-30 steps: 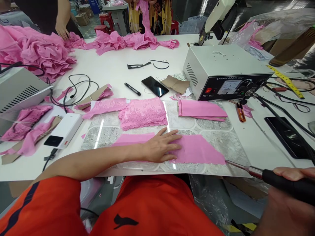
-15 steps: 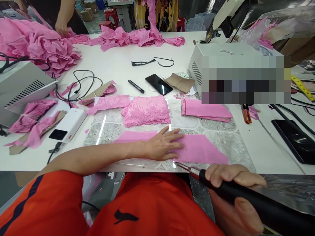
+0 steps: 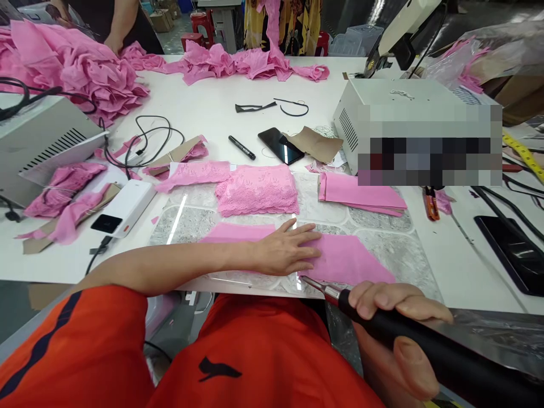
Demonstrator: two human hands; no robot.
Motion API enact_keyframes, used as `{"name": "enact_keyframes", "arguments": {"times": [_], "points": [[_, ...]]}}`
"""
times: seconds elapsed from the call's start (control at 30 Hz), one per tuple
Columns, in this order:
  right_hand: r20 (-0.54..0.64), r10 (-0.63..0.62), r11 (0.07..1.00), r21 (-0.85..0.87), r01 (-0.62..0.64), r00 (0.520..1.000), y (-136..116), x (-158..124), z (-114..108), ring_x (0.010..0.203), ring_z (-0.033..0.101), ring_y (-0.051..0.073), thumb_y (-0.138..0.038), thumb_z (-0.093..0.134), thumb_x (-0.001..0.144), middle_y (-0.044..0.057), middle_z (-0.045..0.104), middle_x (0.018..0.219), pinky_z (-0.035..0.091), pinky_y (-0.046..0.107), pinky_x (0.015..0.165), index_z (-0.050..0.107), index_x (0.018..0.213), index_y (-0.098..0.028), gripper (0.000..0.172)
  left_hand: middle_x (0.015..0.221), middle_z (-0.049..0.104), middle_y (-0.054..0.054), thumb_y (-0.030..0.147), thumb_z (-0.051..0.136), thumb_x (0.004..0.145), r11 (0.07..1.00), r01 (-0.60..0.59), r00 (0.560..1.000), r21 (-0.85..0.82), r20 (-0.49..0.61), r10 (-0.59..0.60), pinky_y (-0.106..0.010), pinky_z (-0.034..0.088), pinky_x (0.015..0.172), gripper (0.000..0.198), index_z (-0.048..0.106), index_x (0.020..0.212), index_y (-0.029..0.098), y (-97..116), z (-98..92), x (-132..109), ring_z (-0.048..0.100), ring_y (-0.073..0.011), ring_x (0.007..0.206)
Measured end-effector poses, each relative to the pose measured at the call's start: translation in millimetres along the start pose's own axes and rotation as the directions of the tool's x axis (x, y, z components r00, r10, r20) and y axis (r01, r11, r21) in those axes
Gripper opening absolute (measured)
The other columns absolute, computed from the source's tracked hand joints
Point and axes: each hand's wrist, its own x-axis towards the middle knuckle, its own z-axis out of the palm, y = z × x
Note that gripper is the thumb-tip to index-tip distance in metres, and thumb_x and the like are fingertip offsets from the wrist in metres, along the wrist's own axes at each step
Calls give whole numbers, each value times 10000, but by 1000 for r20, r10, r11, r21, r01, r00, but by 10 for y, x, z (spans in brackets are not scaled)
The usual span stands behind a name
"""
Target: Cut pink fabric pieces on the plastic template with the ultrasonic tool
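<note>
My left hand lies flat with spread fingers on a piece of smooth pink fabric near the table's front edge. Part of the fabric shows beyond the hand on the left, and the middle is hidden under the hand. My right hand grips a thick black handpiece with a tapered metal tip, which resembles an ultrasonic cutting or welding tool. Its tip meets the fabric's near edge, just below my left fingers; whether it presses down I cannot tell. Behind the left hand is a stack of pink lace.
A marbled mat lies beneath the fabric. Folded pink pieces, a phone, a marker and orange-handled snips lie around. Grey boxes flank both sides. A white power bank sits left. Another person's hand touches piled fabric.
The whole view has shifted and tilted slightly. My left hand stays flat on the fabric, and the handpiece tip remains at nearly the same place by its near edge.
</note>
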Motion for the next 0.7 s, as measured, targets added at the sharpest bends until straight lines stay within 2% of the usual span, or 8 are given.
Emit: {"name": "enact_keyframes", "arguments": {"times": [0.17, 0.37, 0.7], "points": [[42, 22, 999, 44, -24, 999, -30, 18, 22, 582, 483, 154, -230, 576, 787, 4, 505, 816, 443, 386, 534, 579, 969, -245, 183, 1427, 497, -152, 392, 503, 962, 1000, 1, 1000, -1, -9, -1, -603, 245, 1119, 351, 631, 1212, 183, 3, 21, 1, 381, -343, 1378], [81, -24, 998, 61, 19, 996, -24, 34, 58, 622, 499, 148, -188, 534, 800, 10, 502, 859, 468, 379, 541, 545, 993, -213, 195, 1422, 499, -158, 398, 518, 952, 1000, 3, 1000, -7, -16, -3, -599, 258, 1111, 354, 630, 1203, 176, 10, 21, 2, 396, -342, 1364], [103, -33, 998, 63, 27, 994, -35, 40, 73, 638, 507, 139, -187, 520, 820, 10, 498, 864, 480, 369, 561, 539, 995, -200, 177, 1425, 497, -147, 414, 510, 953, 1000, 13, 1000, 2, -3, -13, -583, 243, 1121, 360, 627, 1207, 188, 17, 17, 6, 400, -329, 1360]]}}
